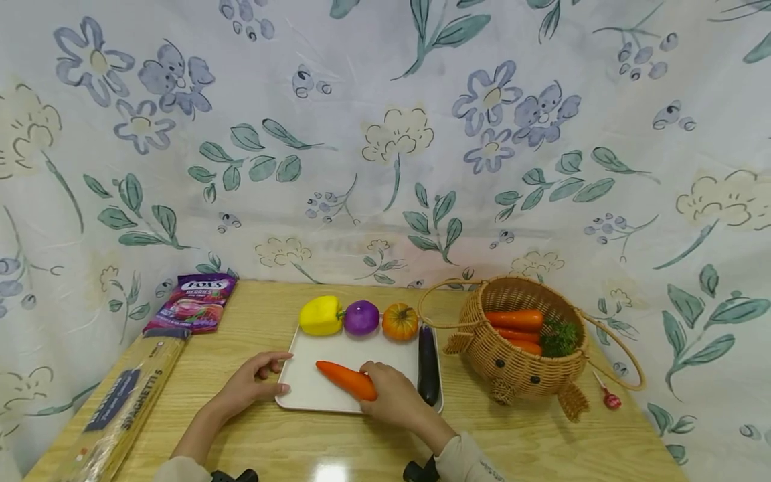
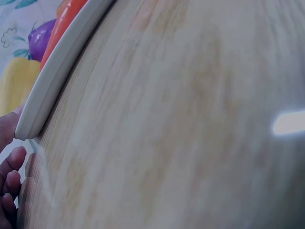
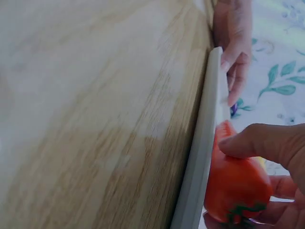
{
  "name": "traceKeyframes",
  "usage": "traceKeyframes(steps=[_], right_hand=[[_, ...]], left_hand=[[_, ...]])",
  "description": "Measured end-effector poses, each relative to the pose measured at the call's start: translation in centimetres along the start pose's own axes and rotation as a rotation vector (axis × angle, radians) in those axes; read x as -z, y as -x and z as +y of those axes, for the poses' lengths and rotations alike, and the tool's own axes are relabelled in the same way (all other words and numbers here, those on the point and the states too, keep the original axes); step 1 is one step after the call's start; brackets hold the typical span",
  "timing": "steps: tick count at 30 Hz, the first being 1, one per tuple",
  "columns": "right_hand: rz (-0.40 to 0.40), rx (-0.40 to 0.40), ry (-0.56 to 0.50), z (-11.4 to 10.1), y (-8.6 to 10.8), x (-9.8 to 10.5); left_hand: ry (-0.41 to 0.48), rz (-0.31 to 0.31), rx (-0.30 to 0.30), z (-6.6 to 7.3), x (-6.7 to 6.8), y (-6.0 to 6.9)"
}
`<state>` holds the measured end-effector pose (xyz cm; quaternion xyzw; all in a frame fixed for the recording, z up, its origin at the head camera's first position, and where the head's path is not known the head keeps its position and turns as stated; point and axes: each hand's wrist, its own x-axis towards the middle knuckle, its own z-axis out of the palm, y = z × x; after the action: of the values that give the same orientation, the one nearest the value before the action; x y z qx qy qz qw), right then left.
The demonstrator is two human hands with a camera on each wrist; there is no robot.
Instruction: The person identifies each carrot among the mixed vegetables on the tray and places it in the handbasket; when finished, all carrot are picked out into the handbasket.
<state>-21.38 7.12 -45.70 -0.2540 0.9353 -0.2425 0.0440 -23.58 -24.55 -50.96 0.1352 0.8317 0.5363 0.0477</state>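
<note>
My right hand (image 1: 388,395) holds an orange carrot (image 1: 343,379) by its thick end, low over the white tray (image 1: 307,399). In the right wrist view the thumb (image 3: 252,140) lies on one side of the carrot (image 3: 238,186) and fingers on the other. My left hand (image 1: 249,381) rests at the tray's left edge, its thumb touching near the front corner. Along the tray's back lie a yellow bell pepper (image 1: 321,316), a purple round vegetable (image 1: 361,317) and a small orange pumpkin (image 1: 400,321). A dark eggplant (image 1: 428,368) lies along the right side.
Right of the tray stands a wicker basket (image 1: 512,368) holding several carrots (image 1: 515,319) and some greenery (image 1: 559,338). Beside it lies a red lollipop (image 1: 611,400). At the left are a spaghetti pack (image 1: 129,402) and a purple candy bag (image 1: 195,301). A floral curtain (image 1: 385,167) hangs behind the table.
</note>
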Motion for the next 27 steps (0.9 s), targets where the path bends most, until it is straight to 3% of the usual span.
traceKeyframes(steps=[8, 14, 27], right_hand=[[0.072, -0.007, -0.308, 0.8, 0.3, 0.3], [0.044, -0.002, -0.507, 1.4, 0.4, 1.7], [0.003, 0.035, -0.62, 2.6, 1.1, 5.7]], left_hand=[[0.011, -0.005, 0.007, -0.1, 0.0, 0.0], [0.006, -0.008, 0.019, 0.0, 0.0, 0.0], [-0.002, -0.002, 0.037, 0.1, 0.1, -0.1]])
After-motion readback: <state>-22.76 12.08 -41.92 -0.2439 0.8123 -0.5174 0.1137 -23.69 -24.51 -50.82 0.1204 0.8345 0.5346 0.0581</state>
